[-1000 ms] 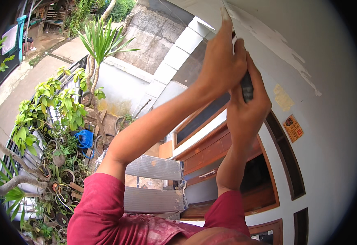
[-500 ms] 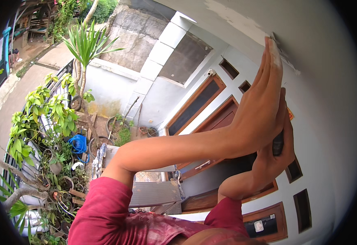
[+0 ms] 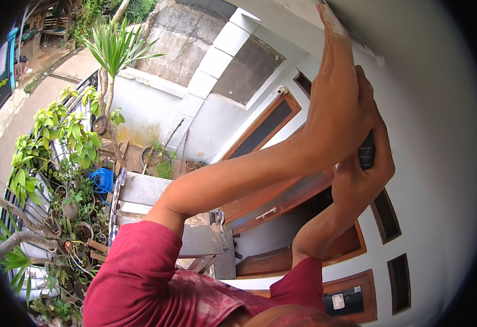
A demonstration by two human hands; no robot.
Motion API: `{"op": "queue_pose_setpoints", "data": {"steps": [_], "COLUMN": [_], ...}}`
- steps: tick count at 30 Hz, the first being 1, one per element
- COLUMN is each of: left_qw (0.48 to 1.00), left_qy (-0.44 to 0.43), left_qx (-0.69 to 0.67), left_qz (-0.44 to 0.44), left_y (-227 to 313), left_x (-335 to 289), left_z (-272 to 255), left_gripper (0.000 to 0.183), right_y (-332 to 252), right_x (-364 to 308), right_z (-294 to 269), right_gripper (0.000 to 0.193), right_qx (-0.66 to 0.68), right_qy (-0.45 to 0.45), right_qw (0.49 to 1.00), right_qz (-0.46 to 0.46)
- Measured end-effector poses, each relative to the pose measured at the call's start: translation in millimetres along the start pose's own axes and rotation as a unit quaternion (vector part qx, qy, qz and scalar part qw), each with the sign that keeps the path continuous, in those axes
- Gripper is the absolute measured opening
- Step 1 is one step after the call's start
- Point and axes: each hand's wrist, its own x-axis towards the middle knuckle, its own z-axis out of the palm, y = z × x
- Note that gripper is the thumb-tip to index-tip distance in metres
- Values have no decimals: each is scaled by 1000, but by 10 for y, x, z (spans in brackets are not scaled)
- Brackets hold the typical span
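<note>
- Black handle [image 3: 366, 151], short stub of it showing, sits in the curled fingers of the right hand [image 3: 383, 153]. Those fingers are wrapped right round it, no real gap. Whatever's on the far end of it is hidden, so can't tell ya.
- Left hand [image 3: 339, 90] is up above the right fingers, its own fingers straight and squeezed together, pointing up to the top edge of the view. White smears on the tips. Palm side is turned away, so I can't tell if it's got hold of anything.
- Pale wall [image 3: 434, 152] runs just right of both sets of fingers, with a jagged whiter patch [image 3: 377, 58] near the left fingertips.
- Couple of dark slots in the wall, the nearer one [image 3: 385, 215] below the right fingers.
- Wood-framed window [image 3: 265, 131] is left of the right fingers, brown door [image 3: 254, 196] lower down that same side.
- Grey ridged planks [image 3: 200, 248] lie well below and left of the fingers, past the red sleeve [image 3: 135, 261].
- Way off left of the fingers: spiky plant [image 3: 113, 52], and under it a blue bundle [image 3: 102, 180] among the pots.
</note>
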Motion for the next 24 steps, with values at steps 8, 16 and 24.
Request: {"op": "queue_pose_setpoints", "data": {"steps": [8,16,24], "left_qw": [999,982,995], "left_qy": [-24,-88,-55], "left_qx": [37,34,86], "left_qz": [-14,-162,-17], "left_y": [-25,-31,-296], "left_x": [63,370,241], "left_z": [-27,-461,-354], "left_gripper": [90,76,83], "right_y": [201,101,205], "right_x": [40,92,78], "right_z": [32,506,546], "right_gripper": [44,43,42], "right_qx": [-4,36,-9], "right_qy": [-5,-17,19], "right_qw": [998,999,1000], "right_qz": [-60,15,-21]}}
